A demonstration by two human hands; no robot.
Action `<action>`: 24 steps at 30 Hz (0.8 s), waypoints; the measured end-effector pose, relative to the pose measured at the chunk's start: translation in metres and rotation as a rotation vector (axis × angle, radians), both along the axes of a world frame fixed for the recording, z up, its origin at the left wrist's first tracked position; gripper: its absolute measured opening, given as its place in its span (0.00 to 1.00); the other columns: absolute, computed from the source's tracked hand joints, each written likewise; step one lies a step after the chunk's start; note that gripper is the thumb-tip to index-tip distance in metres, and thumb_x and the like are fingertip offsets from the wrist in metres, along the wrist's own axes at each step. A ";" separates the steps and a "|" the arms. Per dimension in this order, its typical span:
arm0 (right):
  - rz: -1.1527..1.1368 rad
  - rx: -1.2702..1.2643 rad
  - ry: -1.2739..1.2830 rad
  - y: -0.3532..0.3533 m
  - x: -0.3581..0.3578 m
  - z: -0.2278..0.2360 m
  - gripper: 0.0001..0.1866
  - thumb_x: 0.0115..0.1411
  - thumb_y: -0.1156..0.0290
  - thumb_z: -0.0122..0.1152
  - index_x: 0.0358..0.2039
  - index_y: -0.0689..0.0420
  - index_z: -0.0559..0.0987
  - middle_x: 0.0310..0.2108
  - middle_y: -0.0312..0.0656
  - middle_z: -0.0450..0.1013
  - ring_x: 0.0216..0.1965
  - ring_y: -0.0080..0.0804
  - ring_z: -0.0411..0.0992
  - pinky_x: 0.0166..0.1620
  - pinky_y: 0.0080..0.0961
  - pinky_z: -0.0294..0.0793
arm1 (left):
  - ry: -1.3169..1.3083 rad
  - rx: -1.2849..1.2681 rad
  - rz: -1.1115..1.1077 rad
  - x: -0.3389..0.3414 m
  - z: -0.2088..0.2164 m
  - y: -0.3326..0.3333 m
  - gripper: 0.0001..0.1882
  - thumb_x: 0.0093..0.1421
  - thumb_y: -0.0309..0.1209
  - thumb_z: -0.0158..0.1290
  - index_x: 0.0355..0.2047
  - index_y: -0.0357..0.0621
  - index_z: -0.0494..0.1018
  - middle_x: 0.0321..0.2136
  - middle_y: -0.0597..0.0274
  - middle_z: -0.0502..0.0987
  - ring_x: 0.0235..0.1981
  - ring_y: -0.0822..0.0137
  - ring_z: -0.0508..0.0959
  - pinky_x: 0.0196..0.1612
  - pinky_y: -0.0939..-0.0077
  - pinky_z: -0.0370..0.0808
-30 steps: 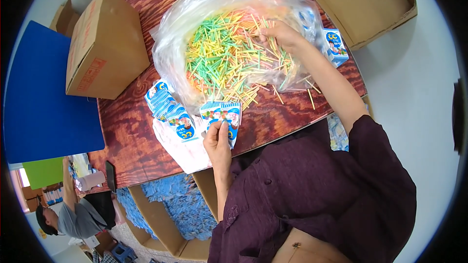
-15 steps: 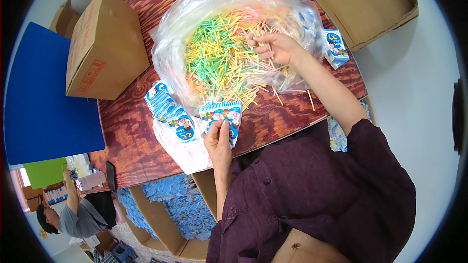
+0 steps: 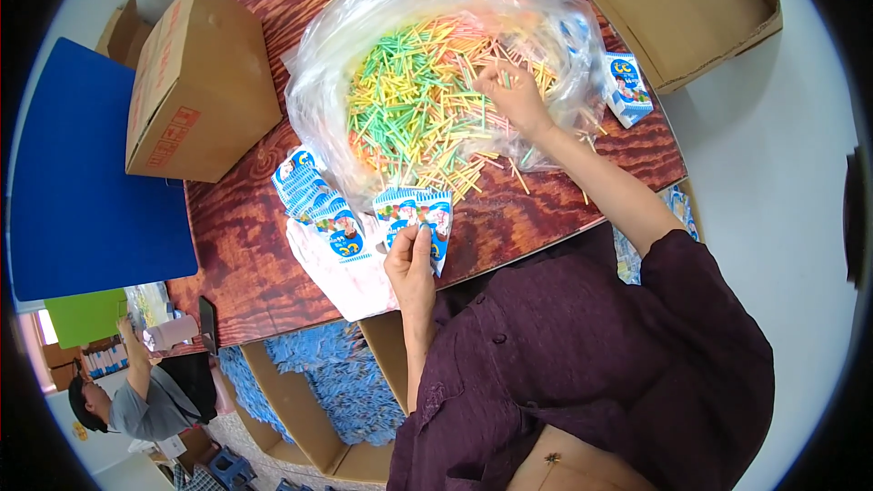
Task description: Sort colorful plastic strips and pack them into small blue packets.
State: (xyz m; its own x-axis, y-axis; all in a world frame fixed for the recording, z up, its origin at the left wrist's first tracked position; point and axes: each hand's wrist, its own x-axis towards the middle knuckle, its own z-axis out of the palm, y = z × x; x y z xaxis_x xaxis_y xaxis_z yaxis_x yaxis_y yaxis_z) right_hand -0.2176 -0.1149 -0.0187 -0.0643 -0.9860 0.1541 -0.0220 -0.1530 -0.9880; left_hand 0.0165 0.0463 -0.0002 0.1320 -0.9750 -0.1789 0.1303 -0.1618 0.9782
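My left hand [image 3: 411, 265] pinches a small blue-and-white packet [image 3: 432, 212] at the table's near edge, thumb on top; it may be more than one packet. My right hand [image 3: 515, 98] is at the right part of a heap of thin pastel sticks [image 3: 409, 91], in green, yellow, orange and pink. Its fingers are curled in, and a few sticks show between them. The heap lies in a large clear plastic bag [image 3: 318, 64] with its mouth spread wide. An overlapping row of like packets [image 3: 318, 205] rests on a white cloth [image 3: 341, 277], left of my left hand.
A cardboard box [image 3: 205, 82] stands at the left, an open carton [image 3: 673, 0] at the far right. Another packet [image 3: 627, 91] stands by the bag. Below the table edge, cartons hold many blue wrappers [image 3: 341, 382]. A co-worker [image 3: 155, 400] is at the lower left.
My right hand has shifted slightly and turned, with its fingers curled further down toward the sticks. My left hand keeps its hold on the packet in nearly the same place.
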 end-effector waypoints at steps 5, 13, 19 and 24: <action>0.033 -0.202 0.141 0.016 0.004 -0.034 0.05 0.61 0.70 0.58 0.29 0.56 0.74 0.23 0.27 0.64 0.23 0.12 0.59 0.27 0.13 0.60 | 0.034 -0.002 -0.005 -0.005 0.001 -0.001 0.06 0.63 0.27 0.52 0.33 0.36 0.74 0.26 0.73 0.74 0.26 0.84 0.67 0.29 0.90 0.63; 0.012 0.072 -0.267 0.008 0.002 -0.002 0.08 0.65 0.65 0.53 0.33 0.56 0.72 0.19 0.25 0.60 0.19 0.13 0.58 0.25 0.13 0.62 | 0.008 0.014 -0.012 -0.002 0.001 0.002 0.06 0.63 0.27 0.52 0.33 0.36 0.74 0.26 0.74 0.73 0.26 0.85 0.67 0.29 0.90 0.62; 0.180 0.275 -0.653 -0.021 -0.026 0.016 0.08 0.62 0.65 0.56 0.32 0.55 0.72 0.15 0.25 0.56 0.13 0.13 0.51 0.20 0.14 0.57 | 0.000 0.010 0.002 0.000 0.000 0.004 0.05 0.63 0.27 0.52 0.33 0.37 0.74 0.26 0.74 0.73 0.26 0.85 0.66 0.28 0.90 0.61; 0.141 0.010 -0.137 -0.017 -0.020 0.009 0.07 0.61 0.69 0.55 0.36 0.58 0.73 0.17 0.30 0.63 0.18 0.18 0.61 0.24 0.20 0.62 | 0.017 -0.008 -0.017 -0.002 -0.001 0.003 0.05 0.63 0.27 0.52 0.33 0.37 0.74 0.26 0.74 0.73 0.26 0.85 0.66 0.29 0.90 0.62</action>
State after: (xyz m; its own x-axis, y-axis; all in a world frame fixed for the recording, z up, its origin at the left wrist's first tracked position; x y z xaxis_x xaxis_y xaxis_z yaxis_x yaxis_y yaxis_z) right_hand -0.2377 -0.1314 -0.0098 0.0546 -0.9881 0.1435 0.1340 -0.1352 -0.9817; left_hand 0.0146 0.0498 -0.0010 0.1128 -0.9784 -0.1735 0.1441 -0.1566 0.9771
